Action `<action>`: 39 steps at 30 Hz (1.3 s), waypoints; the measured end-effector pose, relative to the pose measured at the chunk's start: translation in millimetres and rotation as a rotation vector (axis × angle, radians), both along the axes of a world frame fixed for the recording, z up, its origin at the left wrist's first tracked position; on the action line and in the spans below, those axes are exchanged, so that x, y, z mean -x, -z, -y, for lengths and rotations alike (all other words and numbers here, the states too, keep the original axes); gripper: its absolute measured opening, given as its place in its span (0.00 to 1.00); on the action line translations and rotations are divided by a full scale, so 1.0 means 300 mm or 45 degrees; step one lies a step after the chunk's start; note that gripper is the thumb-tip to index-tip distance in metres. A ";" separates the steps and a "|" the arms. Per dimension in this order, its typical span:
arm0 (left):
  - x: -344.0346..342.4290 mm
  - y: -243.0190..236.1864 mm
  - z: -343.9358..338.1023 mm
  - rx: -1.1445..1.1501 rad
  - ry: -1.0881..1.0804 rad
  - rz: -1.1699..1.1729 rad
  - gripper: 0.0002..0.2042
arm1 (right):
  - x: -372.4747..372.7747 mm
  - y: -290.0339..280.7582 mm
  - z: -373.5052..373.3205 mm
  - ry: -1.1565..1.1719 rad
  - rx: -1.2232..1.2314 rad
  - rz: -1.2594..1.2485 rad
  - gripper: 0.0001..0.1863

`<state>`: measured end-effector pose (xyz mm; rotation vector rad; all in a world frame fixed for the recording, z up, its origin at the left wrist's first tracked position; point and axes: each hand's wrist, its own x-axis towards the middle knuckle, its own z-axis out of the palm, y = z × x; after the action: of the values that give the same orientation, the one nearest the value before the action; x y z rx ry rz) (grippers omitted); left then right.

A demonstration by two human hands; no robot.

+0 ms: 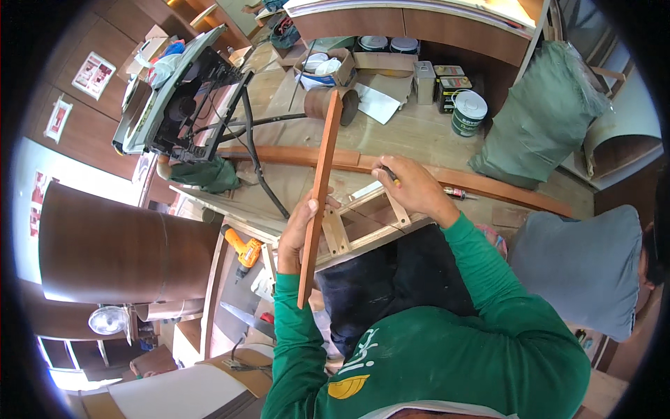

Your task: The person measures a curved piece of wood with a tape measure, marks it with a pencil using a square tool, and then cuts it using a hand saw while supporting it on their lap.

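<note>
My left hand (299,227) is closed around a long, narrow reddish-brown wooden strip (324,160), which stands up at a slight tilt in front of me. The fingers of my right hand (415,185) pinch a thin, dark, pencil-like stick (392,176) with a yellow end. Across my lap lies a pale wooden frame (377,239) with short crosspieces. My right wrist is above its far right corner, and the strip passes in front of its left end. The palm side of my right hand is hidden.
A long brown board (481,183) lies on the floor beyond the frame. To the left are an orange drill (243,250), a saw blade (244,315), a large brown cylinder (125,244) and a bench machine (185,98). A paint bucket (469,113) and green sack (541,115) stand far right.
</note>
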<state>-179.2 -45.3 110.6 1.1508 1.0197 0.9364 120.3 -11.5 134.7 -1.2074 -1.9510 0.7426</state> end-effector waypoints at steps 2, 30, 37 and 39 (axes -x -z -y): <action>0.000 0.004 -0.005 0.005 -0.006 0.006 0.44 | -0.002 -0.002 -0.004 0.006 0.027 -0.007 0.14; 0.010 0.005 -0.004 -0.002 0.038 -0.037 0.44 | 0.006 0.004 -0.006 0.003 0.004 -0.029 0.13; 0.030 0.001 -0.018 -0.087 0.091 -0.096 0.39 | 0.006 0.002 0.011 0.027 -0.033 0.022 0.12; 0.012 -0.028 -0.012 -0.079 0.078 -0.096 0.37 | -0.005 0.021 0.006 0.021 -0.058 0.021 0.11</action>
<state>-182.7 -41.7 118.9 1.2700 1.0162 0.8870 121.6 -13.5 128.4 -1.2044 -1.9586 0.6781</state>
